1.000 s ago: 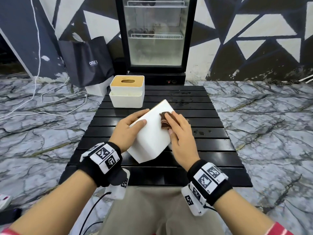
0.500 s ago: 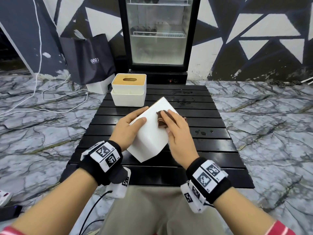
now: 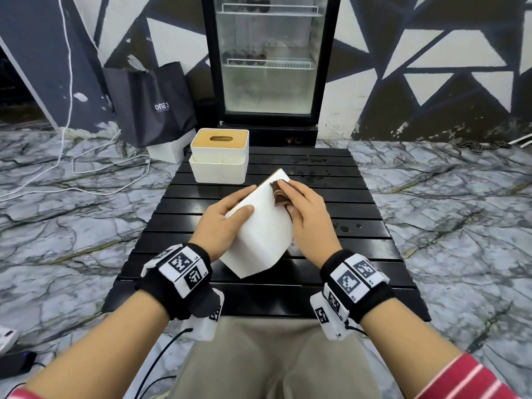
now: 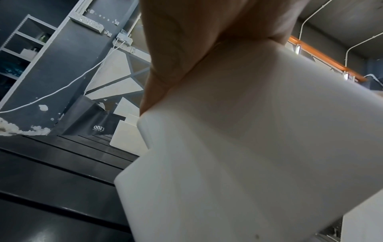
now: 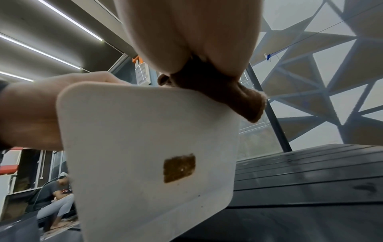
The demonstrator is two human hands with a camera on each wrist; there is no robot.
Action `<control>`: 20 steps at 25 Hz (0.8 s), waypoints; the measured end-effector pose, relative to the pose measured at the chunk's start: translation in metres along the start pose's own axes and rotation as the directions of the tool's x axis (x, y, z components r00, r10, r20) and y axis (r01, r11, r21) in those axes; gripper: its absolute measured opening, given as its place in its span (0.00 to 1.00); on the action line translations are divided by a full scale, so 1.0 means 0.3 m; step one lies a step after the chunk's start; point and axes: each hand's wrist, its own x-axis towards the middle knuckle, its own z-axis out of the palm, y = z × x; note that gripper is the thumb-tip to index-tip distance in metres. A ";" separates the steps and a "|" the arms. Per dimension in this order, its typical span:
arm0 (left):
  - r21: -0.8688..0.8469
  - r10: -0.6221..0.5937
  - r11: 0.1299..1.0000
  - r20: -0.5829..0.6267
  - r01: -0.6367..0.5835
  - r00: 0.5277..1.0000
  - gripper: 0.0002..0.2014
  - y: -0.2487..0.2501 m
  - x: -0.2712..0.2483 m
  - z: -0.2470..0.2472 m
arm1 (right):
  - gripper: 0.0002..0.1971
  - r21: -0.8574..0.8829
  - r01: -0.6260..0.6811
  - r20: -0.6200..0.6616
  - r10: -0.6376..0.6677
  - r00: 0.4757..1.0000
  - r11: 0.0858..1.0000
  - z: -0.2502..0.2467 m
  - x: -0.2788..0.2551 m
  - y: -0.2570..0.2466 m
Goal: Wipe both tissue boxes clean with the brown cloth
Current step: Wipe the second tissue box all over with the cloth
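Observation:
A white tissue box (image 3: 260,234) stands tilted on one corner on the black slatted table (image 3: 331,197). My left hand (image 3: 227,223) grips its left side, thumb on the upper face. My right hand (image 3: 305,214) holds the folded brown cloth (image 3: 278,194) against the box's upper right edge, near its far corner. In the right wrist view the cloth (image 5: 217,91) lies over the box (image 5: 145,147) edge, and a brown patch (image 5: 179,167) marks the box's near face. The second tissue box (image 3: 218,165), white with a wooden lid, sits at the table's back left.
A glass-door fridge (image 3: 267,67) stands right behind the table. A dark paper bag (image 3: 152,105) and white cables (image 3: 86,168) lie on the marble floor at the left. Wet spots (image 3: 345,227) dot the slats to the right of my hands.
My right hand has slid the cloth a little up the box's face toward its far corner. My left hand keeps the same grip on the tilted box.

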 end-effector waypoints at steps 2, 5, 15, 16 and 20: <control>0.008 0.016 1.000 0.002 -0.016 1.000 0.16 0.010 -0.009 0.010 | 0.22 -0.012 -0.029 -0.014 0.028 0.999 1.000 -0.023 -0.008 0.004; 0.056 0.019 0.998 0.022 -0.020 1.000 0.16 0.017 -0.024 0.038 | 0.23 -0.009 -0.097 0.002 0.097 0.995 0.995 -0.075 -0.026 0.023; 0.840 0.139 0.488 0.191 -0.235 0.972 0.33 -0.075 -0.068 0.195 | 0.22 -0.239 -0.204 0.263 0.266 0.927 0.949 -0.161 -0.206 0.217; 0.853 0.136 0.456 0.216 -0.255 0.967 0.33 -0.090 -0.070 0.207 | 0.22 -0.264 -0.205 0.301 0.282 0.911 0.943 -0.158 -0.220 0.232; 0.878 0.126 0.371 0.275 -0.302 0.953 0.32 -0.114 -0.083 0.237 | 0.24 -0.379 -0.168 0.469 0.346 0.813 0.910 -0.136 -0.261 0.282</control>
